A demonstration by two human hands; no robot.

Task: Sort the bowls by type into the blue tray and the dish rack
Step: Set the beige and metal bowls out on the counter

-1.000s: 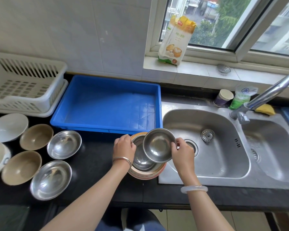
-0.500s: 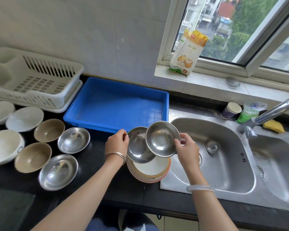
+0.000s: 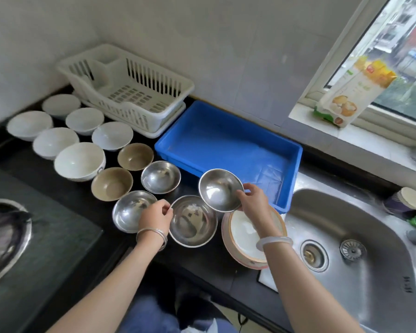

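My right hand (image 3: 253,200) grips the rim of a steel bowl (image 3: 219,188), held tilted above the counter in front of the blue tray (image 3: 228,143). With my left hand (image 3: 155,216) I pinch the left rim of a second steel bowl (image 3: 192,221), low at the counter. Two more steel bowls (image 3: 160,176) (image 3: 127,210) sit left of it, two brown bowls (image 3: 135,156) (image 3: 111,183) further left, and several white bowls (image 3: 79,161) beyond. The white dish rack (image 3: 130,92) stands at the back, with nothing in it.
A large pink-rimmed bowl (image 3: 245,236) sits under my right wrist at the sink's edge. The steel sink (image 3: 360,248) lies to the right, a stove burner (image 3: 3,236) to the left. A paper bag (image 3: 353,92) leans on the windowsill; a cup (image 3: 406,200) stands by the sink.
Both hands moved left with the steel bowls, away from the pink-rimmed bowl. The left bowl has come down to the counter beside the other steel bowls. The camera turned left.
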